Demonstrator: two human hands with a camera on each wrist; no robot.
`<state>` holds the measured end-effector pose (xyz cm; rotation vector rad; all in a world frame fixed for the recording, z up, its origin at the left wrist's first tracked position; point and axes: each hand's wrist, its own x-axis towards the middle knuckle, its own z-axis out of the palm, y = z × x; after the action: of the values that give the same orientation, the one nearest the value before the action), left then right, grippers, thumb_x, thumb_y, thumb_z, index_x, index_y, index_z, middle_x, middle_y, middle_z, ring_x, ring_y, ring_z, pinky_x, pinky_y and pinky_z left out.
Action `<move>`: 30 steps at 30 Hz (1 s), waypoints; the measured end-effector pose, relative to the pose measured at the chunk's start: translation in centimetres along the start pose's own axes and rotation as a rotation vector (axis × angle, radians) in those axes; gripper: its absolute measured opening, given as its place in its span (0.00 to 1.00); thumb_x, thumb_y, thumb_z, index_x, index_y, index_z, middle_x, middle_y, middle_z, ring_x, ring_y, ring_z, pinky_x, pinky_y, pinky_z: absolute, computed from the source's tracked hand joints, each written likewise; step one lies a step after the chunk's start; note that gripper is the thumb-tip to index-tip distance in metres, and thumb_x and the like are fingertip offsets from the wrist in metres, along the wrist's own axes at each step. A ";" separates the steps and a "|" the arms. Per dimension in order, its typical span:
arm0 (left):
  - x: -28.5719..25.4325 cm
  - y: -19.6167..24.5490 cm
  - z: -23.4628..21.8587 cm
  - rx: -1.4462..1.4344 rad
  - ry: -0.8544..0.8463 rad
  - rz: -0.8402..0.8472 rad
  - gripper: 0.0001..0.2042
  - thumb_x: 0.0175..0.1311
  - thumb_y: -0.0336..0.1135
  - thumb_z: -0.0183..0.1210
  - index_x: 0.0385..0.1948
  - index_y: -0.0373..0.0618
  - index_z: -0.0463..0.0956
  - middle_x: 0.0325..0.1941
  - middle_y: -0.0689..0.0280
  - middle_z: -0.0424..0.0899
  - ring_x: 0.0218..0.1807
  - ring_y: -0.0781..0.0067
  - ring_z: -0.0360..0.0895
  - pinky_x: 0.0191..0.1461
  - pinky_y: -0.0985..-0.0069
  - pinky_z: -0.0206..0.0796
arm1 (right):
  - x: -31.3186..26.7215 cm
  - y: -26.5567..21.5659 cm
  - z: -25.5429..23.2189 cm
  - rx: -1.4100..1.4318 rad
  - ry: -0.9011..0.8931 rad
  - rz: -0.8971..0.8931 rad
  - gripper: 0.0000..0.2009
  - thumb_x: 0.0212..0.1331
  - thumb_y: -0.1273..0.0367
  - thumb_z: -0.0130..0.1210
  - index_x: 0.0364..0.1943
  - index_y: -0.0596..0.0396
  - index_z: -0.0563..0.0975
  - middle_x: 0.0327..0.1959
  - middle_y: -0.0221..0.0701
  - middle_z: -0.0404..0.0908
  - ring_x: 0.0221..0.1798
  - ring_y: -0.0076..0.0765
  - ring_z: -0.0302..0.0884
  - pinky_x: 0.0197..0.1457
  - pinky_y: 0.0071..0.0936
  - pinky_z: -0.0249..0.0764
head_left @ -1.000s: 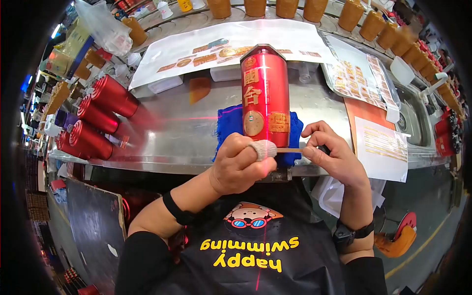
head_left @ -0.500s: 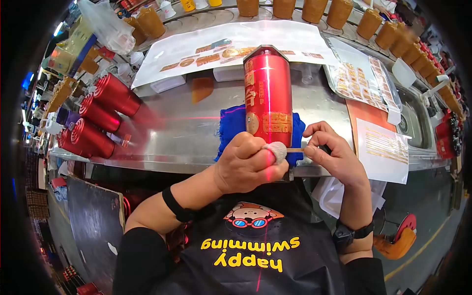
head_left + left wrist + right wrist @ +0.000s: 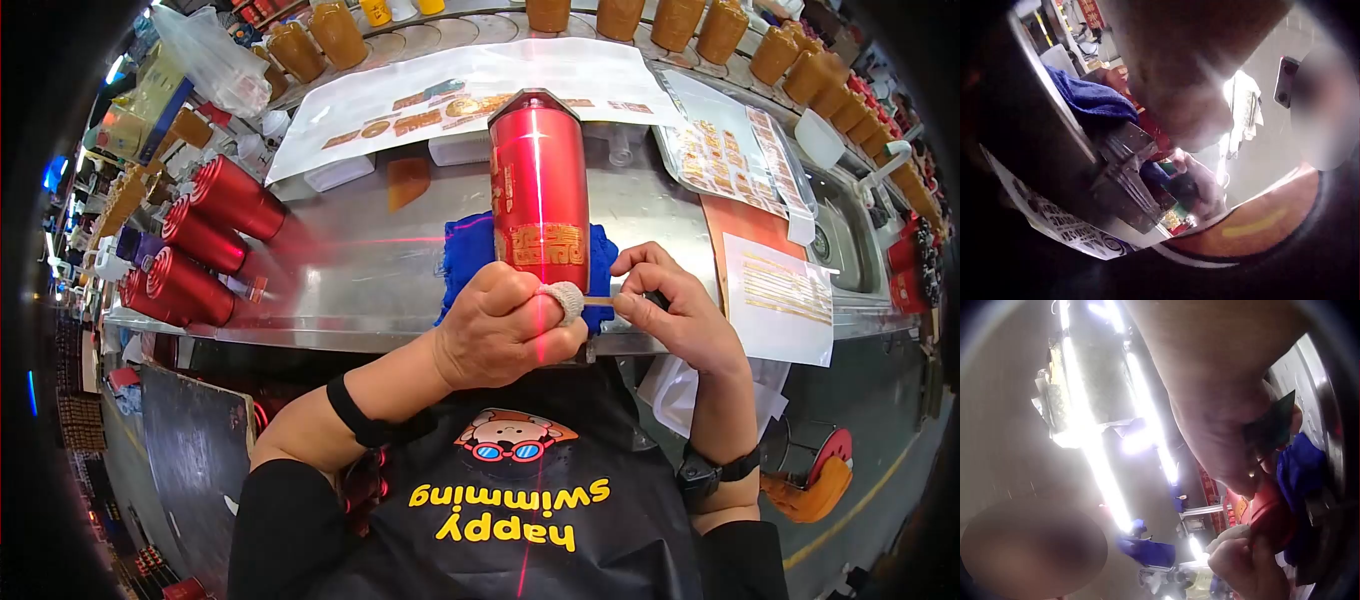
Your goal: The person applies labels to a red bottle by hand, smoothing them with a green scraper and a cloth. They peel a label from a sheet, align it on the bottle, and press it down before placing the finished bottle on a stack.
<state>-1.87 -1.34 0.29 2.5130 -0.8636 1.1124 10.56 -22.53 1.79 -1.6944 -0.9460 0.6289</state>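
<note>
Two hands at the counter edge: your left hand (image 3: 500, 335) curls round the red bottle's (image 3: 540, 190) base, steadying it upright on the blue cloth (image 3: 470, 250); your right hand (image 3: 665, 315) pinches a thin stick (image 3: 597, 300) against it.

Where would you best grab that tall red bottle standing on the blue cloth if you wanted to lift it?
Probably round the smooth upper body of the red bottle, coming from the far side or from above. It stands upright on the blue cloth, and its lower end is taken up by the left hand and the right hand, while the upper part stands free.
</note>
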 end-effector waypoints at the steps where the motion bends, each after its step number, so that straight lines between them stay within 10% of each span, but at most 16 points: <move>1: -0.2 -0.1 0.0 -0.007 0.023 -0.020 0.14 0.36 0.29 0.64 0.31 0.52 0.78 0.37 0.69 0.78 0.37 0.66 0.70 0.36 0.70 0.65 | 0.0 -0.1 0.0 0.001 0.009 -0.010 0.11 0.60 0.66 0.61 0.28 0.57 0.74 0.44 0.32 0.72 0.48 0.33 0.69 0.50 0.28 0.67; 30: -1.6 -0.7 0.3 -0.019 0.074 -0.065 0.14 0.40 0.33 0.63 0.33 0.56 0.78 0.34 0.74 0.74 0.39 0.69 0.69 0.37 0.72 0.65 | 0.7 0.0 0.4 0.032 -0.048 0.010 0.10 0.62 0.67 0.60 0.27 0.57 0.74 0.46 0.28 0.69 0.42 0.20 0.66 0.43 0.19 0.66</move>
<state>-2.13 -0.30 -1.06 2.4496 -0.7646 1.1621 10.59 -21.75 1.64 -1.6635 -0.9566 0.6905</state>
